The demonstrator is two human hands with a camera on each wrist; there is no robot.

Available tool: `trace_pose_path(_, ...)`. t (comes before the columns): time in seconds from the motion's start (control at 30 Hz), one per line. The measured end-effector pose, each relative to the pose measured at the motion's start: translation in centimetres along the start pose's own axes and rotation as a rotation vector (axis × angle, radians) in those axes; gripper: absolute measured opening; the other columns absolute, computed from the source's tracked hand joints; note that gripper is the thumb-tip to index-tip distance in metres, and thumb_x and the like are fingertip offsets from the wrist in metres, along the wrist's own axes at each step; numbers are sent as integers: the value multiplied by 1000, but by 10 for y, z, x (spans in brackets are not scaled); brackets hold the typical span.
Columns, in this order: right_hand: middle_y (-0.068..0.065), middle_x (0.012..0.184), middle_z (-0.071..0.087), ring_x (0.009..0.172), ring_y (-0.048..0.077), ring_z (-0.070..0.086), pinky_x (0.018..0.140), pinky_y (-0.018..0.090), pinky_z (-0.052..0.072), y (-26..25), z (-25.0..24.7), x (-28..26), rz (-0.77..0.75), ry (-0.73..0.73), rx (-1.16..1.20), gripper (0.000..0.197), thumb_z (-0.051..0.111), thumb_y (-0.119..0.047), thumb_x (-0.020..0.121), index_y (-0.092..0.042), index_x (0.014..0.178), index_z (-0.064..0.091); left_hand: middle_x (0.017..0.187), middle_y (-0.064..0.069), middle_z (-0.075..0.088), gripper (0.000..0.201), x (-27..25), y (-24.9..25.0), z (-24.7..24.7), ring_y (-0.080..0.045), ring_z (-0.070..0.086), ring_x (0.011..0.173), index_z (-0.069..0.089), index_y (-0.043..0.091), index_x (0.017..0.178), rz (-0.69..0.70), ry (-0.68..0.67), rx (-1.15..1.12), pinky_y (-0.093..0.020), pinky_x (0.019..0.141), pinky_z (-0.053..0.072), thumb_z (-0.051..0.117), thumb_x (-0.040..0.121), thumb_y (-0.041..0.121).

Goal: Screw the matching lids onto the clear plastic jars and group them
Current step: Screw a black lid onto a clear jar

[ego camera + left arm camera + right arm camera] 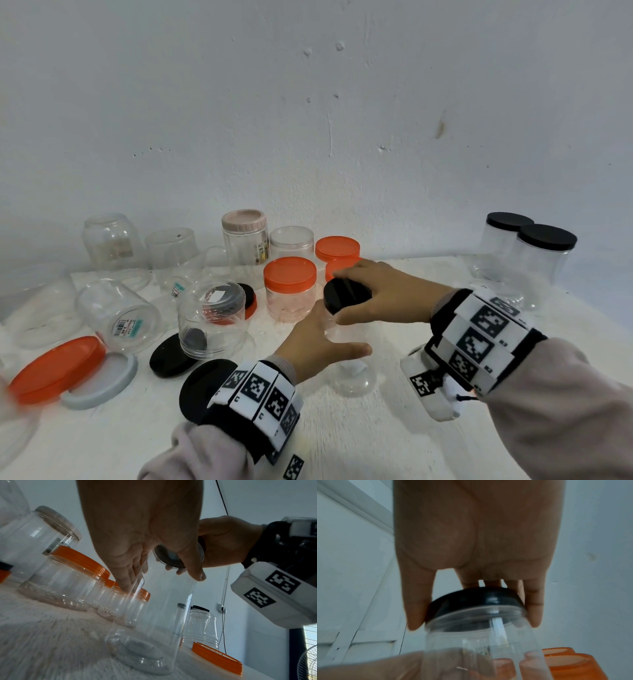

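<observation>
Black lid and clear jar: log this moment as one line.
step: capping | left hand: grips clear jar, upright on table | right hand: grips black lid at jar mouth | seated: cannot tell

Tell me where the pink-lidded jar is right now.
In the head view the pink-lidded jar stands upright at the back of the table near the wall, left of centre, just left of an open clear jar and behind the orange-lidded jars.
</observation>
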State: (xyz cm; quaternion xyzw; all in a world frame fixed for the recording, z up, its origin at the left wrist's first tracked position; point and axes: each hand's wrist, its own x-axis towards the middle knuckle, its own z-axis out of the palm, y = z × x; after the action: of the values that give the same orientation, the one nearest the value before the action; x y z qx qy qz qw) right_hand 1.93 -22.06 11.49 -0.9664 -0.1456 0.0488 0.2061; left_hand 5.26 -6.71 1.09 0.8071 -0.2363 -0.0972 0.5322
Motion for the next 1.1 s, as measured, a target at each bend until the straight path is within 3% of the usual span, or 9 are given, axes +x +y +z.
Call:
trace_pose_path(0.17,6,128,41,117,23,35,93,34,37,-5,18,-2,98,161,-243,64,48,-66,85,-23,133,42,120,30,46,86,0,-2,1,-3,44,122,39,32,134,-16,16,-25,-15,88,35,84,63,48)
trace_pose_path(0.3,7,123,44,113,25,38,90,34,38,-8,29,-1,164,292,-301,69,47,-71,81,-21,129,45,111,36,43,74,0,0,1,3,43,110,39,40,123,-13,26,18,-8,81,34,83,64,48)
trace_pose_path(0.4,2,122,41,116,20,34,90,32,37,-3,17,-1,110,176,-109,62,59,-60,81,-25,131,46,119,30,46,81,0,1,0,-2,45,118,37,37,129,-16,20,-4,-15,90,36,84,64,46)
trace_pose_path(0.5,-5,130,39,121,13,34,100,34,37,5,1,-6,12,-14,59,64,69,-40,81,-29,138,43,131,21,47,86,1,1,0,-4,45,122,30,45,130,-4,14,6,-24,98,37,84,63,47)
trace_pose_path(0.63,-3,124,44,116,12,36,97,33,38,9,-1,-9,-32,34,45,55,69,-46,81,-29,130,50,132,23,47,89,1,1,1,-3,45,123,29,45,133,6,14,17,-22,94,37,83,62,51)
trace_pose_path(0.73,-1,120,41,111,14,32,90,31,36,6,9,-7,24,127,-114,64,61,-61,79,-29,132,45,123,31,47,85,0,1,2,-2,45,121,30,49,129,7,16,11,-17,89,36,82,62,52)
trace_pose_path(0.87,3,124,40,119,20,34,99,40,40,2,20,-4,78,226,-229,68,55,-66,79,-29,134,40,122,30,48,88,-1,0,2,-3,45,121,32,47,130,-5,24,0,-19,93,36,83,59,53)
trace_pose_path(1.03,-7,123,40,115,10,34,96,29,35,8,1,-3,-58,23,-23,64,66,-51,80,-36,137,41,134,23,47,96,-1,3,1,-2,45,124,30,43,136,-1,4,25,-22,97,37,82,57,57)
trace_pose_path(1.1,-11,123,43,115,8,36,97,27,35,11,-2,-4,-97,28,2,62,67,-50,81,-36,136,43,133,23,48,97,-1,3,2,-3,45,123,30,43,136,-11,12,27,-22,96,37,81,55,59)
